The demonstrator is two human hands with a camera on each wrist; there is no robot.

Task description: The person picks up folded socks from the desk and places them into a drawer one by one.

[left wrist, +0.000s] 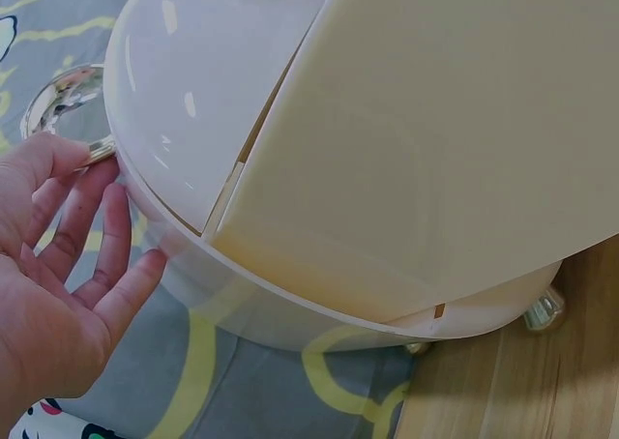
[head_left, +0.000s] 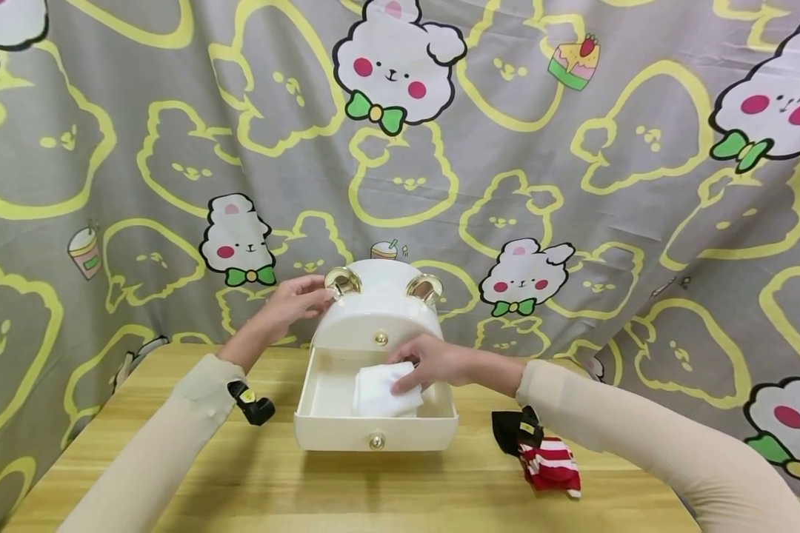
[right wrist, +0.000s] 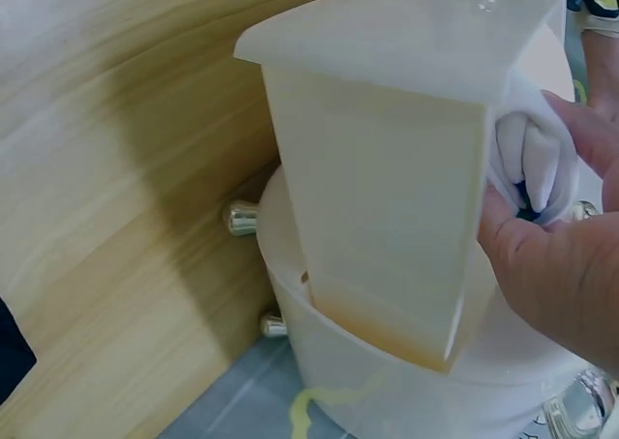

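From here, the folded white cloth (head_left: pixel 378 392) is in the cabinet (head_left: pixel 380 318)'s open drawer (head_left: pixel 333 433). Expect light, soft handling; take hold across the folds. Right grip (head_left: pixel 432 360): nearly closed, pinching the cloth. Left grip (head_left: pixel 295 301): thumb and forefinger pinching the gold ear (head_left: pixel 348 278). Wood-grain bench (head_left: pixel 233 474) below cabinet; patterned curtain (head_left: pixel 400 181) behind.

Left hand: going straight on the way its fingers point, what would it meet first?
The left hand would likely meet the left gold ear of the white drawer box; its fingertips look right up against it, though exact contact is hard to judge.
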